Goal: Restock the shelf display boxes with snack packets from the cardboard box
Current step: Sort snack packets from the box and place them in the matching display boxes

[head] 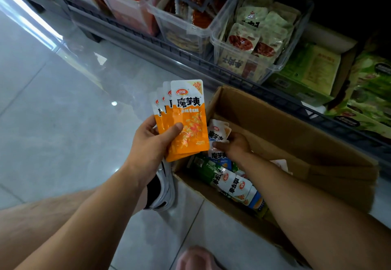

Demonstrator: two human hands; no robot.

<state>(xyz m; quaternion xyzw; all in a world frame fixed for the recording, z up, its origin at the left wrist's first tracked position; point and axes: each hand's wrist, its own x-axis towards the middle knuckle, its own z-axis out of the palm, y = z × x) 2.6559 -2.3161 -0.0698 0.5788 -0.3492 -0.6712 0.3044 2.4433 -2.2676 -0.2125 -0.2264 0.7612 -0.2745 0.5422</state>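
The person's left hand (152, 142), just left of centre at about 9 o'clock, grips a fan of orange packets (187, 117). There are at least 4 of them, with the thumb clamped across the front one and the fingers curled behind. The right hand (237, 145) reaches into the open cardboard box (275, 119) on the floor (53, 121) at 4 o'clock. It pinches a small bunch of white-and-blue packets (218, 132) under its thumb; its fingers are hidden behind them. More packets of that kind, with some green ones, lie loose in the box toward 5 o'clock, so the supply looks far from spent. Along the shelf from 12 to 2 o'clock stand clear display boxes (212, 37): 2 hold red packets and 1 holds cream ones, each partly filled. None in view shows orange packets, so their destination cannot be told. Green cartons (306, 68) sit at 3 o'clock. The work appears to be at the gathering stage: a handful collected, none of it shelved yet, and much restocking left. A shoe (163, 187) rests beside the box's near corner.
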